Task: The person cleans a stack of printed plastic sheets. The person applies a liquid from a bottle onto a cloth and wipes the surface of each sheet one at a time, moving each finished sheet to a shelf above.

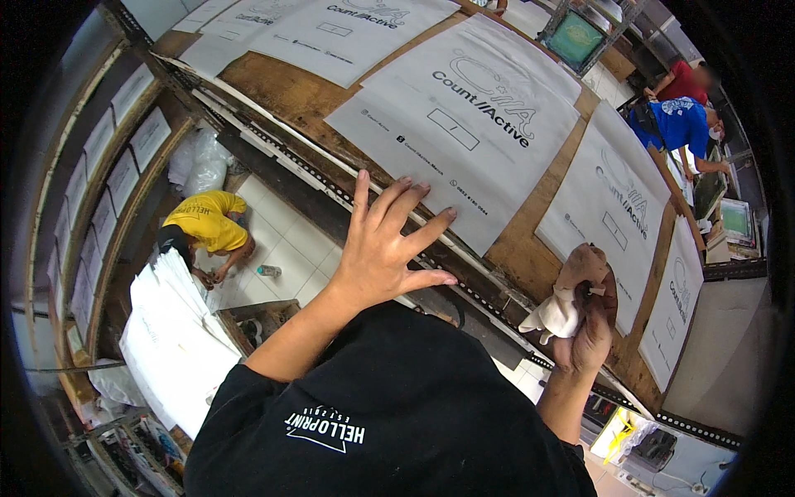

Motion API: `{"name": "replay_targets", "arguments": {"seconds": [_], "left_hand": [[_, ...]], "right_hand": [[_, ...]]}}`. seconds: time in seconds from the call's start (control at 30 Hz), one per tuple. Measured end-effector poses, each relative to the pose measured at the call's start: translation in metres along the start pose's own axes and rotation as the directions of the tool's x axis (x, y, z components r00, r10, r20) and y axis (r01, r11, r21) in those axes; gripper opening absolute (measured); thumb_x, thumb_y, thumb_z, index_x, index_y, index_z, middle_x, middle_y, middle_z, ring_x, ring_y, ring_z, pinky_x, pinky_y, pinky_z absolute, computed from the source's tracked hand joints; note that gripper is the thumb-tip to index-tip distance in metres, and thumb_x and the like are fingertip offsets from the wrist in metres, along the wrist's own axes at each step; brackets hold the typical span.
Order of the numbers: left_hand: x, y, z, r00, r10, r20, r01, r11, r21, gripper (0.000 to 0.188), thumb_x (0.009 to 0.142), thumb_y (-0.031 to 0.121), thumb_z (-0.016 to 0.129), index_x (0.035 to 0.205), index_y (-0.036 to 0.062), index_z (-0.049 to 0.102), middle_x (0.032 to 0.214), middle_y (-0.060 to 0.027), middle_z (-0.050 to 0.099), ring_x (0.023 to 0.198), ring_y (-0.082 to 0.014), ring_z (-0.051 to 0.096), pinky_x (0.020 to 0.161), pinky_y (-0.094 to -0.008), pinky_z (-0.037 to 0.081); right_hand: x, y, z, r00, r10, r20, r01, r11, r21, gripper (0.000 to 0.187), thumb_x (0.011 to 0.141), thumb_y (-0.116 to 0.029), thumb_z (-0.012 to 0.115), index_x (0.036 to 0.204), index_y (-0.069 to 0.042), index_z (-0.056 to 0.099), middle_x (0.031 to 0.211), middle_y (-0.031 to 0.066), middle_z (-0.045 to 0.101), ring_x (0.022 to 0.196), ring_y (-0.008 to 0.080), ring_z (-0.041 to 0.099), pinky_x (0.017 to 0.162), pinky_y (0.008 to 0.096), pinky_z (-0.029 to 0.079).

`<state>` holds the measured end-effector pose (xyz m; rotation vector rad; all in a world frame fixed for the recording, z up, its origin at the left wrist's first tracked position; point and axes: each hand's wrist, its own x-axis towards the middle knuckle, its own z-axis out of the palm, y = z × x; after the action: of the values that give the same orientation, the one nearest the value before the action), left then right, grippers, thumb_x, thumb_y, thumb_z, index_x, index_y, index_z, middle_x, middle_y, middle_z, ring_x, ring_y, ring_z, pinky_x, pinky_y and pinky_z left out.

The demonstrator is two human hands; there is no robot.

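Note:
My left hand (377, 253) is open with its fingers spread, at the near edge of a long brown table (530, 217). Its fingertips reach the lower edge of a large white printed sheet (505, 79), which lies flat; whether they press on it I cannot tell. On the right, my right hand (590, 340) is closed around a crumpled rag (556, 315), pale at one end and stained brown at the other. The rag is over the near edge of another printed sheet (590, 195). Part of my right hand's fingers is hidden by the rag.
More printed sheets (331, 41) lie along the table, which has a perforated metal rail (273, 141). To the left, a person in yellow (207, 222) crouches near stacked white sheets (178, 348) and curved shelves (103, 174). Beyond the right end, a person in blue (679, 120) leans over screen frames (735, 219).

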<state>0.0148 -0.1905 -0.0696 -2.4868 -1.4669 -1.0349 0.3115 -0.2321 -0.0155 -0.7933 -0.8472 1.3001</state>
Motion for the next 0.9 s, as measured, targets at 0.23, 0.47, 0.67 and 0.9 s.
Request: {"name": "replay_targets", "arguments": {"seconds": [0.23, 0.47, 0.67, 0.9], "left_hand": [[-0.001, -0.004, 0.002, 1.000, -0.003, -0.003, 0.003, 1.000, -0.022, 0.081, 0.071, 0.077, 0.070, 0.131, 0.0220, 0.070, 0.138, -0.0165, 0.051, 0.134, -0.0393, 0.045, 0.118, -0.0723, 0.014], [-0.002, -0.004, 0.004, 1.000, -0.012, -0.020, 0.012, 1.000, -0.027, 0.081, 0.072, 0.076, 0.070, 0.131, 0.0214, 0.070, 0.137, -0.0167, 0.052, 0.135, -0.0389, 0.045, 0.118, -0.0721, 0.013], [0.001, 0.001, 0.001, 1.000, -0.020, -0.014, 0.019, 0.999, -0.029, 0.080, 0.071, 0.076, 0.071, 0.129, 0.0207, 0.071, 0.137, -0.0160, 0.052, 0.134, -0.0390, 0.045, 0.119, -0.0703, 0.013], [0.000, 0.005, -0.004, 1.000, -0.024, 0.001, 0.024, 1.000, -0.016, 0.082, 0.070, 0.076, 0.072, 0.129, 0.0186, 0.071, 0.139, -0.0162, 0.052, 0.135, -0.0398, 0.046, 0.119, -0.0701, 0.013]], "right_hand": [[0.001, 0.005, 0.003, 1.000, -0.002, -0.025, 0.002, 1.000, 0.023, 0.058, 0.085, -0.001, 0.065, 0.141, 0.006, 0.052, 0.139, 0.0209, 0.058, 0.125, 0.0290, 0.060, 0.107, 0.0404, 0.050], [0.001, 0.004, 0.002, 1.000, 0.017, -0.020, -0.017, 1.000, 0.008, 0.060, 0.084, -0.001, 0.065, 0.142, 0.005, 0.052, 0.140, 0.0202, 0.059, 0.124, 0.0272, 0.061, 0.105, 0.0384, 0.051], [0.002, 0.000, 0.000, 0.998, 0.056, -0.038, -0.058, 0.996, -0.061, 0.063, 0.084, -0.003, 0.066, 0.143, 0.005, 0.049, 0.135, 0.0178, 0.061, 0.125, 0.0270, 0.060, 0.109, 0.0390, 0.048], [0.000, -0.010, -0.002, 0.995, 0.103, 0.014, -0.103, 0.994, -0.030, 0.058, 0.079, 0.001, 0.067, 0.136, 0.007, 0.056, 0.131, 0.0185, 0.064, 0.115, 0.0267, 0.065, 0.100, 0.0368, 0.052]]}}
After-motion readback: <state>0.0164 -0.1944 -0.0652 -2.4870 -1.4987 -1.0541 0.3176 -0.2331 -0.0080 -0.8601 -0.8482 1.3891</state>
